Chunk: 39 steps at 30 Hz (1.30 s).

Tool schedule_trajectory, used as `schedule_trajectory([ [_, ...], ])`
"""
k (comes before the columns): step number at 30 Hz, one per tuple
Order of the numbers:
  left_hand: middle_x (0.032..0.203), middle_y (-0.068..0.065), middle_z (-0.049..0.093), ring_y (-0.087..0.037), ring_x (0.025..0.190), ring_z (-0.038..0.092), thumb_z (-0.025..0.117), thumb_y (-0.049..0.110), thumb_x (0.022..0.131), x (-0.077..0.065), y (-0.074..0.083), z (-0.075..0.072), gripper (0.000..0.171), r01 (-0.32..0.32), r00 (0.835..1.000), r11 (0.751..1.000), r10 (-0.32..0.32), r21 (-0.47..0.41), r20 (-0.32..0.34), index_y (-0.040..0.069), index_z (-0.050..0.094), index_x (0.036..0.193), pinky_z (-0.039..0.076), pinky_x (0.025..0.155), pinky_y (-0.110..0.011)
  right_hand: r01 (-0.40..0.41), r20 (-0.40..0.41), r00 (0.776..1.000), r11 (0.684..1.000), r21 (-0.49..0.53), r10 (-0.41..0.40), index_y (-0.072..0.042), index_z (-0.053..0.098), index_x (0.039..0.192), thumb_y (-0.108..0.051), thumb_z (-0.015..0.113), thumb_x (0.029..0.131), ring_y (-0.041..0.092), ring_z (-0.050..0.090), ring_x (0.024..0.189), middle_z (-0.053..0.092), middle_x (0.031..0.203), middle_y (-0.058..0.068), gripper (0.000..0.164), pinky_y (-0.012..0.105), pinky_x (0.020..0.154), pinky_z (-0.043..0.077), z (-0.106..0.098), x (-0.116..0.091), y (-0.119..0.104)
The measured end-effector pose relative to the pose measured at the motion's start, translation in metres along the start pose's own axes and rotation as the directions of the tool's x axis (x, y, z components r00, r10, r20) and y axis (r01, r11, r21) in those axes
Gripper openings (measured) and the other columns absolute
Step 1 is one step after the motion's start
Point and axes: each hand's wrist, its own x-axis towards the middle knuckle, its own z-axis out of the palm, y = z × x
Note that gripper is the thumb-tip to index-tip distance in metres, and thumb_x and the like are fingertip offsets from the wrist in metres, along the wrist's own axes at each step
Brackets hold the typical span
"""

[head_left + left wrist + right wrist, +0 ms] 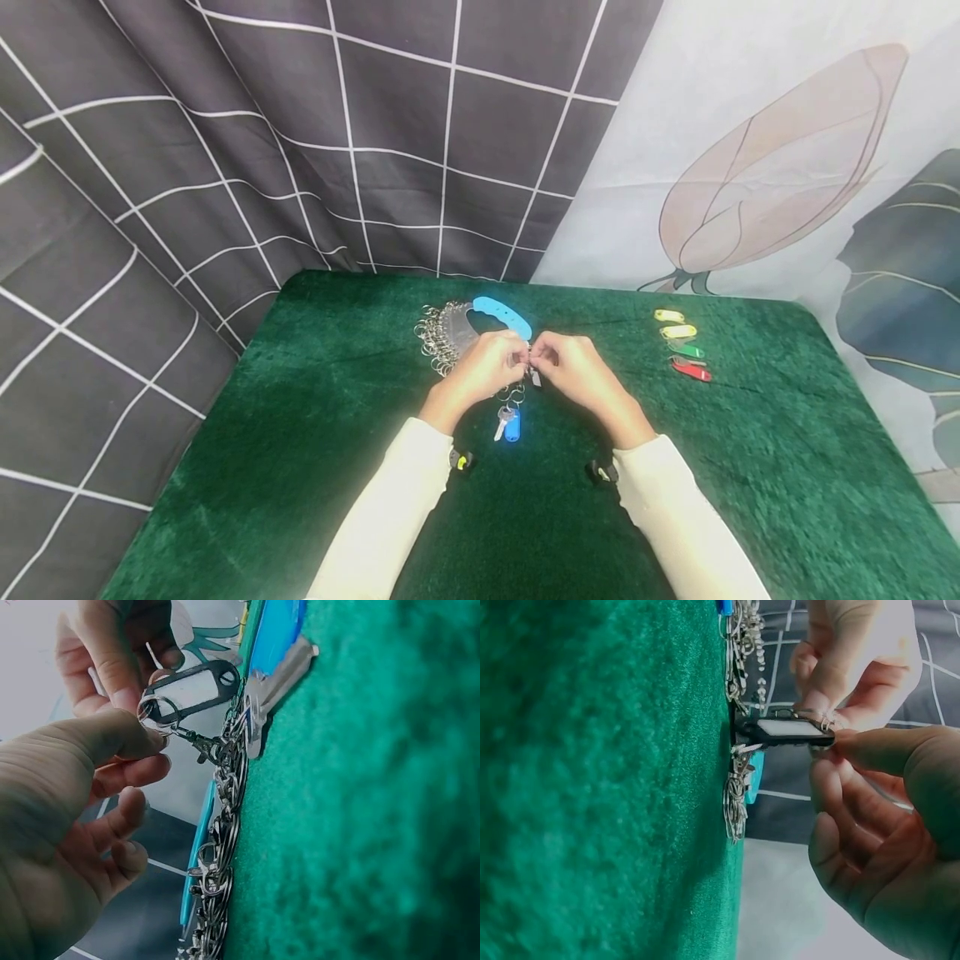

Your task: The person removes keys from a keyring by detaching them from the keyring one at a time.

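Note:
Close together over the table, my left hand [487, 364] and right hand [576, 367] pinch at the same end of a black key tag [191, 694] with a white label. In the left wrist view, the left thumb and fingertips hold the split ring [177, 712] at the tag's end, right beside a small metal clasp [202, 744]. The right thumb and fingertips pinch the tag's ring end from the other side. A light blue band [501, 315] lies beyond the hands, with many metal rings [432, 337] strung beside it, partly hidden by my left hand.
A silver key [502, 422] and a blue key tag [513, 427] lie in front of the hands. Yellow [678, 332], green [690, 352] and red key tags [693, 371] lie in a column to the right on the green cloth [315, 467]. Curtains hang behind the table.

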Motion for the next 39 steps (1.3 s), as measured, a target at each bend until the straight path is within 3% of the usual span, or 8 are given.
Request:
schedule_trajectory([
  [13, 0.083, 0.001, 0.068, -0.012, 0.076, 0.065, 0.075, 0.003, 0.086, -0.0002, -0.0012, 0.0007, 0.01, -0.069, 0.996, 0.995, 0.073, 0.078, -0.051, 0.012, 0.071, 0.083, 0.054, 0.071, -0.023, -0.026, -0.044, 0.999, 0.999, -0.023, 0.024, -0.012, 0.069, 0.09, -0.007, 0.073, 0.094, 0.016, 0.063, 0.069, 0.071, 0.079, 0.003, 0.008, 0.035, 0.066, 0.058, 0.002, 0.0004, 0.001],
  [21, 0.076, 0.002, 0.064, -0.01, 0.07, 0.058, 0.072, -0.002, 0.084, -0.001, -0.0016, -0.0022, 0.017, -0.123, 0.989, 0.988, 0.13, 0.094, -0.069, 0.012, 0.066, 0.077, 0.05, 0.067, -0.02, -0.066, -0.038, 0.997, 0.998, -0.005, 0.065, -0.012, 0.069, 0.089, -0.008, 0.074, 0.094, 0.016, 0.064, 0.069, 0.071, 0.079, 0.004, 0.008, 0.035, 0.065, 0.057, 0.0025, 0.0, 0.0003],
  [32, 0.077, 0.003, 0.061, -0.01, 0.071, 0.055, 0.071, -0.001, 0.083, -0.0004, -0.0012, -0.0011, 0.017, -0.148, 0.985, 0.978, 0.159, 0.148, -0.067, 0.013, 0.065, 0.077, 0.049, 0.067, -0.021, -0.055, -0.033, 0.998, 0.998, 0.026, 0.056, -0.011, 0.069, 0.088, -0.007, 0.073, 0.093, 0.017, 0.069, 0.074, 0.073, 0.081, 0.005, 0.008, 0.038, 0.069, 0.06, 0.0033, 0.0003, -0.0009],
  [39, 0.08, 0.001, 0.064, -0.011, 0.073, 0.058, 0.072, 0.0, 0.085, -0.0003, -0.0005, 0.0002, 0.013, -0.147, 0.985, 0.982, 0.156, 0.12, -0.072, 0.011, 0.068, 0.081, 0.052, 0.069, -0.023, -0.066, -0.048, 0.997, 0.998, 0.023, 0.067, -0.011, 0.069, 0.089, -0.007, 0.073, 0.094, 0.016, 0.067, 0.071, 0.072, 0.08, 0.004, 0.007, 0.036, 0.066, 0.059, 0.0041, 0.0007, -0.0009],
])
